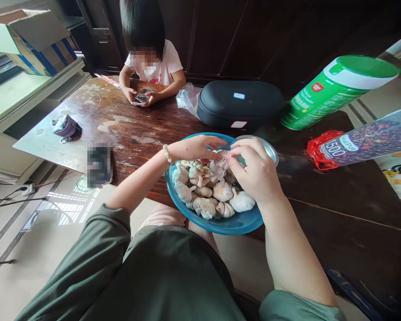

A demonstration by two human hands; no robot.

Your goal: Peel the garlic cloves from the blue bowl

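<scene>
A wide blue bowl (220, 225) sits at the near edge of the wooden table (127, 129), heaped with papery white garlic bulbs and loose cloves (203, 187). My left hand (197, 148), with a beaded bracelet on the wrist, reaches over the bowl's far rim. My right hand (254, 171) hangs above the heap, its fingertips pinching a small garlic clove (221, 154) close to my left fingers. A shallow metal dish (266, 147) lies partly hidden behind my right hand.
Across the table, a person (150, 58) holds a phone (142, 96) in both hands. A black zip case (239, 104), a green canister (337, 93), a plastic bag of dark grains (367, 140), a blurred phone (99, 166) and a purple pouch (64, 125) stand about the table.
</scene>
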